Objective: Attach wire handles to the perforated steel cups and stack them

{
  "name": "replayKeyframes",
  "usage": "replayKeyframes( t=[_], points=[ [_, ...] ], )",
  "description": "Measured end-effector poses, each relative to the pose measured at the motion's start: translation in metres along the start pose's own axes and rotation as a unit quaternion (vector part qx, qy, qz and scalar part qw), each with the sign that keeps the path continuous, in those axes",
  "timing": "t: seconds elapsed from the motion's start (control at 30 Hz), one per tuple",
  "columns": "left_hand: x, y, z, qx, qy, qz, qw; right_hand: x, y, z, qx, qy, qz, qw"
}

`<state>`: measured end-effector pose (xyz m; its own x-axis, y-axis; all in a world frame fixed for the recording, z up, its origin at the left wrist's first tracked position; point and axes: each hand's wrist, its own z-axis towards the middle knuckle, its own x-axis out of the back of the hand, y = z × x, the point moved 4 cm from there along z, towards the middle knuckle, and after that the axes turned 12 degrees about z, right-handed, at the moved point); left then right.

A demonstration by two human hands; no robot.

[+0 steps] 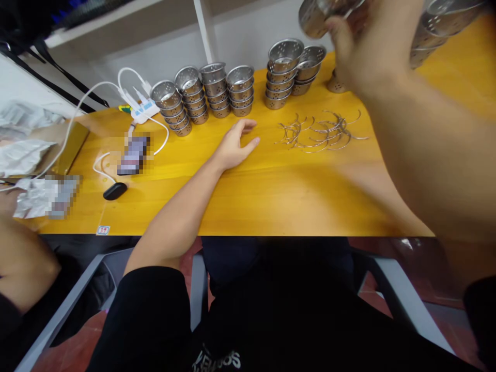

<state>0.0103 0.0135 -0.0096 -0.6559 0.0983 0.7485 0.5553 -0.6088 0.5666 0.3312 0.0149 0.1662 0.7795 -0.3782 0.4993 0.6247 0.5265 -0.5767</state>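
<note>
Roughly left to right: one other person's bare arm (23, 253), then crumpled silver packaging (25, 155) on the yellow wooden table (271, 206). One small white label (103, 230) at the front edge; one black oval object (115, 191); one pixelated dark phone (134, 155); one white power strip (144, 110) with white cables. Next, four upright stacks of perforated silver metal cups (241, 85). Left hand (237, 147) just in front of them, empty, fingers loosely curled, thumb apart. Then two more stacks (284, 62), touching or nearly so. In front, loose curved thin metal wires (329, 132), overlapping; count unclear. Right hand (358, 57), raised and blurred, grasps at least one perforated metal cup (313, 19). Beyond it, one lower cup (336, 84), partly hidden, and further cups (434, 31) at far right, number unclear.
</note>
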Motion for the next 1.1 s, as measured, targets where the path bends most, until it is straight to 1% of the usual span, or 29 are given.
replayKeyframes(
  t=[0.07, 0.13, 0.23, 0.33, 0.4, 0.47, 0.6, 0.7, 0.87, 1.0, 1.1],
  points=[
    [0.002, 0.0, 0.001, 0.006, 0.014, 0.008, 1.0, -0.011, -0.011, -0.027, 0.086, -0.041, -0.023, 0.995],
    [0.005, 0.003, 0.001, 0.015, 0.025, 0.013, 0.999, -0.032, -0.018, -0.057, 0.121, -0.128, 0.021, 0.984],
    [0.009, 0.011, 0.001, 0.016, 0.033, 0.019, 0.999, -0.067, -0.022, -0.095, 0.113, -0.218, 0.089, 0.965],
    [0.01, 0.019, 0.0, -0.013, 0.031, 0.023, 0.999, -0.092, -0.018, -0.115, 0.093, -0.252, 0.123, 0.956],
    [0.01, 0.019, -0.001, -0.021, 0.024, 0.024, 0.999, -0.099, -0.016, -0.12, 0.088, -0.26, 0.134, 0.952],
    [0.01, 0.014, -0.002, -0.017, 0.019, 0.02, 0.999, -0.1, -0.015, -0.121, 0.089, -0.264, 0.138, 0.951],
    [0.009, 0.006, -0.001, -0.028, 0.017, 0.001, 0.999, -0.097, -0.017, -0.123, 0.093, -0.262, 0.137, 0.951],
    [0.009, 0.005, 0.001, -0.025, 0.02, 0.001, 0.999, -0.094, -0.019, -0.125, 0.088, -0.258, 0.134, 0.953],
    [0.017, 0.019, 0.001, -0.038, 0.044, 0.007, 0.998, -0.09, -0.022, -0.128, 0.054, -0.25, 0.123, 0.959],
    [0.022, 0.032, -0.001, -0.049, 0.054, 0.012, 0.997, -0.09, -0.022, -0.129, 0.066, -0.247, 0.089, 0.963],
    [0.024, 0.035, -0.001, -0.047, 0.053, 0.033, 0.997, -0.091, -0.019, -0.129, 0.074, -0.247, 0.069, 0.964]
  ],
)
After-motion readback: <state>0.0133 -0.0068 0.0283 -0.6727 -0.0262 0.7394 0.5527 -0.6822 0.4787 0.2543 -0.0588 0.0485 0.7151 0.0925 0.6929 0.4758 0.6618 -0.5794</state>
